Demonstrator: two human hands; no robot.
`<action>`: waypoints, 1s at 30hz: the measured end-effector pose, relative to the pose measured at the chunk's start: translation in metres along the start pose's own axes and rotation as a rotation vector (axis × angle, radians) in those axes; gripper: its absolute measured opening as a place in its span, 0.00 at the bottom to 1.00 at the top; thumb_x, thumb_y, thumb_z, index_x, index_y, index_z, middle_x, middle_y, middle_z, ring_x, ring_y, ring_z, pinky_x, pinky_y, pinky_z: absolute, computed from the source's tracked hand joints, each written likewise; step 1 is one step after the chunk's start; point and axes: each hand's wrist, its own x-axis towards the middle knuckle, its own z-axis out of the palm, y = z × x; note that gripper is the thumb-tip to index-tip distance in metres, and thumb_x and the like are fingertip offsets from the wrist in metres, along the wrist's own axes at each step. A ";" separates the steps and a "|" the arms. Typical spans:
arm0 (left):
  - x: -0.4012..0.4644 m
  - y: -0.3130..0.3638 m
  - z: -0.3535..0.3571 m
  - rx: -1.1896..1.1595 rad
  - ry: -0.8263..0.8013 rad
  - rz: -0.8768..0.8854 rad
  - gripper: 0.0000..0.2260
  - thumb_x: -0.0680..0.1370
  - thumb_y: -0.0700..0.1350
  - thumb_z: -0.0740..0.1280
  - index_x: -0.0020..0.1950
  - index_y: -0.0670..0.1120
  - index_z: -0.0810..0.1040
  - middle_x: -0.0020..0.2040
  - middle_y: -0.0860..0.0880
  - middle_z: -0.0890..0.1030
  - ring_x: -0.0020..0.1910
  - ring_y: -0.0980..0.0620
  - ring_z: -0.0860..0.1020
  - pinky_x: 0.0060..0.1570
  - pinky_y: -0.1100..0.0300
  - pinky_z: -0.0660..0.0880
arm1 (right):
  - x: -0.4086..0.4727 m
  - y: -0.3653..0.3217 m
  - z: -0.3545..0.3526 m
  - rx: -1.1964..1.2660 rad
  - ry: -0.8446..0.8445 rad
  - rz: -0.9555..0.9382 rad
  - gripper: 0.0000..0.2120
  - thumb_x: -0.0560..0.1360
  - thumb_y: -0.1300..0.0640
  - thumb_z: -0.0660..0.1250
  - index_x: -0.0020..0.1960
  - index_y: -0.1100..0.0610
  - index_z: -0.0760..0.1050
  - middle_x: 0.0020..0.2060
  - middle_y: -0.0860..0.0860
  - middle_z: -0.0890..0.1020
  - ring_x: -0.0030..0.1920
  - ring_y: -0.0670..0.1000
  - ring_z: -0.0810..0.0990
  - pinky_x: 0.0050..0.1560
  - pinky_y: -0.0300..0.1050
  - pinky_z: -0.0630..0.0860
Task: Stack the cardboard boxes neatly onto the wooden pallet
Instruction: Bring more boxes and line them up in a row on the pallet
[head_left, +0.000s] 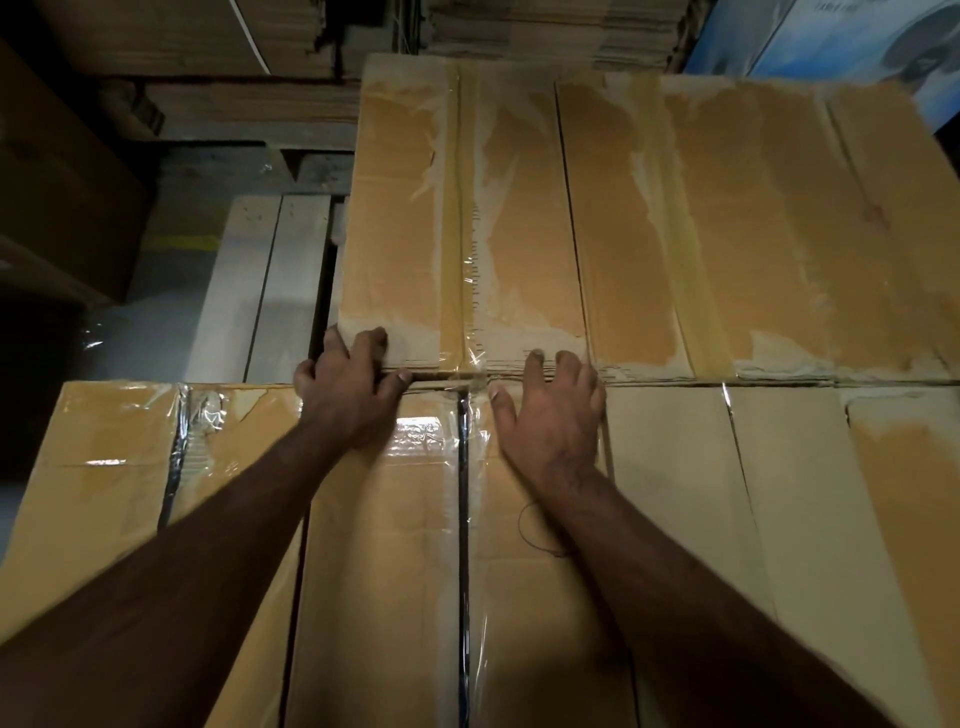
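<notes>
At the far left, bare planks of the wooden pallet (260, 280) showed pale beside the floor, with dark stacked cartons (67, 197) further left. Nearest the camera on the left lay a taped cardboard box (104, 467), its clear tape wrinkled and shiny. The left hand (348, 389) rested on the seam where the near row of boxes met the far box (462, 208); its fingers (371, 340) were curled over the far box's near left corner, the thumb lying along the gap, so it gripped that edge. The far box sat on the pallet, its left side overhanging the planks' view, its near edge touching the near row (torn patches of old tape ran down its top). Just right of a dark gap between two near boxes, the right hand (550, 410) lay flat, fingers spread and fairly straight, their tips reaching onto the far box's near edge, pressing rather than clasping. Further right, a second far box (753, 223) stood just beside the first, and a plainer near box (701, 493) closed the row. A blue printed carton (883, 47) stood at the far right.
</notes>
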 end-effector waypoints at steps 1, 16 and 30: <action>-0.001 -0.001 -0.002 -0.003 -0.037 0.003 0.32 0.76 0.65 0.66 0.76 0.53 0.62 0.74 0.39 0.62 0.72 0.38 0.66 0.73 0.38 0.53 | 0.001 0.002 0.000 -0.009 0.000 -0.007 0.33 0.79 0.36 0.52 0.73 0.58 0.67 0.65 0.61 0.71 0.65 0.60 0.68 0.67 0.58 0.65; -0.021 0.015 -0.019 0.093 -0.074 0.011 0.37 0.74 0.68 0.65 0.77 0.51 0.60 0.81 0.35 0.45 0.80 0.37 0.46 0.75 0.35 0.42 | 0.006 0.012 -0.035 -0.006 -0.130 -0.083 0.29 0.79 0.36 0.56 0.73 0.52 0.65 0.67 0.57 0.71 0.67 0.58 0.68 0.70 0.57 0.64; -0.243 0.112 -0.221 -0.279 -0.073 0.140 0.28 0.82 0.59 0.59 0.79 0.47 0.63 0.77 0.47 0.68 0.76 0.47 0.64 0.74 0.50 0.61 | -0.165 -0.026 -0.276 0.451 -0.132 -0.196 0.26 0.80 0.44 0.60 0.75 0.51 0.66 0.69 0.52 0.72 0.69 0.53 0.67 0.66 0.53 0.67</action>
